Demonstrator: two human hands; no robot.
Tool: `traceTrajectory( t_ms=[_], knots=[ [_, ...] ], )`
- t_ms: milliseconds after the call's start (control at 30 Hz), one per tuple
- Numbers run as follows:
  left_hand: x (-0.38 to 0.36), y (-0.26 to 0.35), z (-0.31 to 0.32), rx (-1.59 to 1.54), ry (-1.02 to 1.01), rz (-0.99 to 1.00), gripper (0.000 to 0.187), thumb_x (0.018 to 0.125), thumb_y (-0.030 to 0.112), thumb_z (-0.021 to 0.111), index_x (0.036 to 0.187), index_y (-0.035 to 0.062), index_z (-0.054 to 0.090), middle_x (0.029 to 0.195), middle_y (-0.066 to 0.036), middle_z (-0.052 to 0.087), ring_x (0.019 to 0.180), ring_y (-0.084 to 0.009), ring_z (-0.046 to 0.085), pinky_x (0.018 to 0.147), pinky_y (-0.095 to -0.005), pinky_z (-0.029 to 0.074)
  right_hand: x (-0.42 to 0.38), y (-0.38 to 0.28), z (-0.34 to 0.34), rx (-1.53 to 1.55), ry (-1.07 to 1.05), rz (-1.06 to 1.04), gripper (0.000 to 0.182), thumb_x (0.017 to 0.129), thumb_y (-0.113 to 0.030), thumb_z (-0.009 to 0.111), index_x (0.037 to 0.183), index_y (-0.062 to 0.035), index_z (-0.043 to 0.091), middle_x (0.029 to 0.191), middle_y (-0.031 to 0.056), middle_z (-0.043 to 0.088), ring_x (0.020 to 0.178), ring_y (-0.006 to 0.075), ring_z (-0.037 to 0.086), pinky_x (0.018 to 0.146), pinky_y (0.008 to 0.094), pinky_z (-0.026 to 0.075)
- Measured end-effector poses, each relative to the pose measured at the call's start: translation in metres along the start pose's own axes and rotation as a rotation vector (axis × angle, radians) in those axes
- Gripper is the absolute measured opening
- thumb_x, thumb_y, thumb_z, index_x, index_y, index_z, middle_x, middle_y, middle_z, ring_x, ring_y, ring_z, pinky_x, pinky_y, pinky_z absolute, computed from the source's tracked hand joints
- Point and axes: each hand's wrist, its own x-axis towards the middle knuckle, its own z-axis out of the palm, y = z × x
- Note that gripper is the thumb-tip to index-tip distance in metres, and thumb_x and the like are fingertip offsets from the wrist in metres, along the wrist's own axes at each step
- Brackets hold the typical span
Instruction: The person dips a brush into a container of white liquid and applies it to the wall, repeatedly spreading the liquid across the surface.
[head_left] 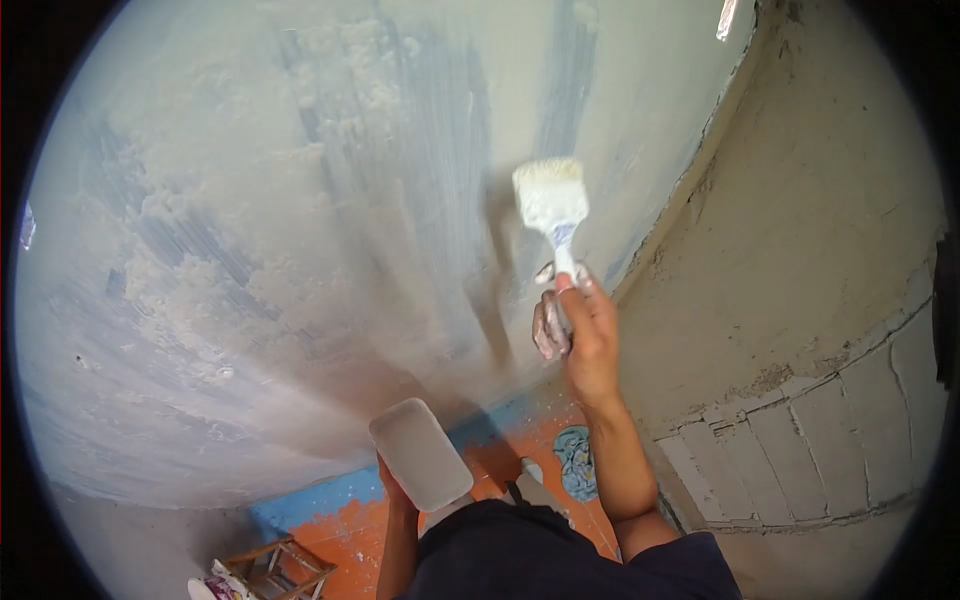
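My right hand (580, 320) is closed round the handle of a wide white brush (553, 200), its bristles pointing up in front of the wall (400, 200). White paint coats the brush, and some is smeared on the fingers. Whether the bristles touch the wall I cannot tell. Low in the view, my left hand (394, 490) holds a pale rectangular tray (422, 455) by its left side; most of its fingers are hidden behind the tray. The wall is whitish with streaky grey-blue patches.
A bare plaster wall (800, 220) with blockwork (810, 450) low down meets the painted wall at the right. On the orange floor (350, 540) lie a blue strip (320, 500) and a speckled bluish cloth (576, 463). A wooden stool (275, 568) stands at bottom left.
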Motion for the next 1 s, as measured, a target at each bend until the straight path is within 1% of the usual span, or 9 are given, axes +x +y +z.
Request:
traceTrajectory(
  t_ms=[100, 267, 300, 400, 567, 633, 767, 867, 1000],
  knots=[
    [-0.008, 0.012, 0.010, -0.041, 0.004, -0.036, 0.067, 0.105, 0.061, 0.039, 0.147, 0.0093, 0.049, 0.134, -0.013, 0.064, 0.113, -0.0342, 0.068, 0.097, -0.0523, 0.058, -0.005, 0.082, -0.023, -0.151, 0.054, 0.212, 0.025, 0.110, -0.024, 0.051, 0.118, -0.0013, 0.058, 0.067, -0.0031, 0.042, 0.053, 0.0083, 0.038, 0.053, 0.0255, 0.038],
    [-0.002, 0.015, -0.039, -0.056, 0.029, -0.010, 0.063, 0.107, 0.059, 0.040, 0.146, 0.0116, 0.052, 0.135, -0.010, 0.064, 0.116, -0.0309, 0.067, 0.099, -0.0498, 0.057, -0.060, 0.272, -0.117, -0.222, 0.268, 0.604, 0.019, 0.104, -0.024, 0.059, 0.099, -0.0058, 0.060, 0.065, -0.0023, 0.045, 0.052, 0.0115, 0.044, 0.050, 0.0297, 0.038],
    [-0.003, 0.015, -0.041, -0.031, 0.062, 0.005, 0.062, 0.107, 0.058, 0.040, 0.146, 0.0121, 0.052, 0.136, -0.009, 0.064, 0.118, -0.0293, 0.066, 0.101, -0.0480, 0.056, -0.065, 0.276, -0.128, -0.260, 0.206, 0.772, 0.018, 0.102, -0.021, 0.059, 0.096, -0.0046, 0.061, 0.066, -0.0016, 0.048, 0.053, 0.0125, 0.046, 0.051, 0.0308, 0.039],
    [-0.007, 0.027, -0.041, -0.106, 0.044, -0.040, 0.071, 0.104, 0.065, 0.039, 0.148, 0.0105, 0.049, 0.134, -0.013, 0.065, 0.113, -0.0358, 0.069, 0.096, -0.0557, 0.059, -0.045, 0.241, -0.119, -0.505, 0.132, 0.705, 0.019, 0.101, -0.019, 0.058, 0.096, -0.0022, 0.064, 0.067, 0.0018, 0.055, 0.055, 0.0146, 0.052, 0.054, 0.0319, 0.043],
    [-0.013, 0.037, -0.031, -0.084, -0.012, -0.058, 0.072, 0.104, 0.066, 0.038, 0.149, 0.0108, 0.048, 0.134, -0.014, 0.064, 0.114, -0.0368, 0.068, 0.096, -0.0570, 0.058, 0.008, 0.019, -0.010, -0.390, 0.141, 0.239, 0.026, 0.102, -0.027, 0.057, 0.098, -0.0025, 0.065, 0.065, 0.0011, 0.057, 0.056, 0.0122, 0.053, 0.056, 0.0280, 0.042],
    [-0.010, 0.035, -0.038, -0.085, -0.005, -0.054, 0.072, 0.104, 0.066, 0.038, 0.150, 0.0110, 0.047, 0.135, -0.015, 0.064, 0.114, -0.0372, 0.068, 0.096, -0.0578, 0.058, 0.018, -0.016, 0.000, -0.321, 0.062, 0.067, 0.026, 0.103, -0.030, 0.057, 0.099, -0.0049, 0.064, 0.066, -0.0006, 0.056, 0.055, 0.0116, 0.051, 0.056, 0.0272, 0.040],
    [-0.008, 0.031, -0.049, -0.078, 0.014, -0.045, 0.073, 0.103, 0.067, 0.038, 0.150, 0.0116, 0.046, 0.135, -0.015, 0.063, 0.115, -0.0381, 0.067, 0.096, -0.0593, 0.057, 0.016, 0.019, -0.004, -0.358, 0.185, 0.092, 0.023, 0.103, -0.027, 0.056, 0.096, -0.0055, 0.060, 0.069, 0.0006, 0.053, 0.059, 0.0124, 0.051, 0.058, 0.0295, 0.042],
    [-0.010, 0.032, -0.051, -0.084, 0.006, -0.052, 0.074, 0.103, 0.067, 0.038, 0.151, 0.0119, 0.045, 0.136, -0.016, 0.063, 0.116, -0.0388, 0.067, 0.097, -0.0605, 0.057, -0.010, 0.170, -0.072, -0.415, 0.372, 0.181, 0.023, 0.102, -0.026, 0.057, 0.093, -0.0055, 0.061, 0.070, 0.0019, 0.053, 0.060, 0.0141, 0.052, 0.061, 0.0317, 0.045],
    [-0.007, 0.029, -0.062, -0.060, 0.009, -0.056, 0.075, 0.102, 0.068, 0.037, 0.152, 0.0125, 0.044, 0.137, -0.017, 0.063, 0.117, -0.0397, 0.066, 0.097, -0.0620, 0.056, -0.062, 0.263, -0.122, -0.462, 0.158, 0.641, 0.021, 0.100, -0.024, 0.056, 0.095, -0.0044, 0.064, 0.067, 0.0022, 0.054, 0.058, 0.0150, 0.052, 0.059, 0.0335, 0.045]
  ],
)
